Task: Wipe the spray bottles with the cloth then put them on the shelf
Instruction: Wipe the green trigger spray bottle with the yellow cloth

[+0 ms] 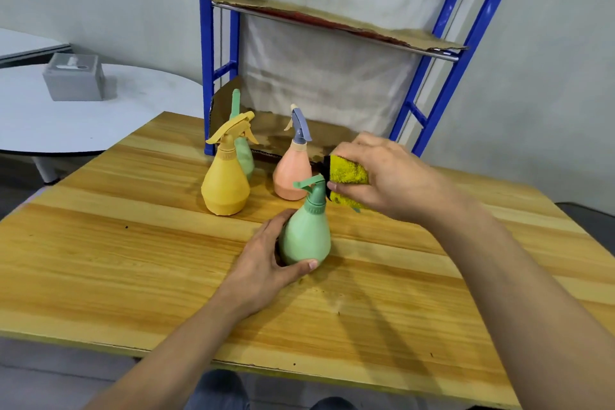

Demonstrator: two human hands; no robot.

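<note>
A green spray bottle [306, 236] stands upright near the middle of the wooden table [133, 260], its trigger head turned to the left. The yellow cloth [347, 173], folded and with a dark edge, is at the back of this head. A yellow spray bottle [225, 183] stands upright farther back on the left, and a second green bottle [244, 153] is just behind it, partly hidden. A pink bottle [293, 173] with a grey-blue head stands to the right of them. The blue shelf [208, 76], lined with cardboard, rises behind the table
</note>
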